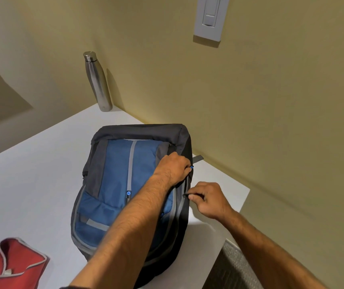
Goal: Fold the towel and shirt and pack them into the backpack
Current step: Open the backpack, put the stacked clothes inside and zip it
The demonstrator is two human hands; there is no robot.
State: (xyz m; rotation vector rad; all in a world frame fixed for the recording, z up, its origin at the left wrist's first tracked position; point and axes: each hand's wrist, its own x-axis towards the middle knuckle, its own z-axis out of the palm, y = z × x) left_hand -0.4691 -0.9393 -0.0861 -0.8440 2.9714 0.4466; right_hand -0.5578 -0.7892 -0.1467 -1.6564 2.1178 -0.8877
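A blue and grey backpack [117, 180] lies flat on the white table [31, 184], front panel up. My left hand [173, 166] reaches across it and pinches a blue-tipped zipper pull at the bag's right edge. Just below, my right hand [207, 200] pinches a small black zipper pull on the same side seam. A folded red cloth with grey trim [10, 265] lies at the table's near left corner, partly cut off by the frame. I cannot tell whether it is the shirt or the towel, and no other cloth shows.
A tall steel bottle [98, 82] stands at the table's far corner against the yellow wall. A white wall switch [209, 17] is mounted high on the right. The table's right edge drops to grey carpet [235, 270].
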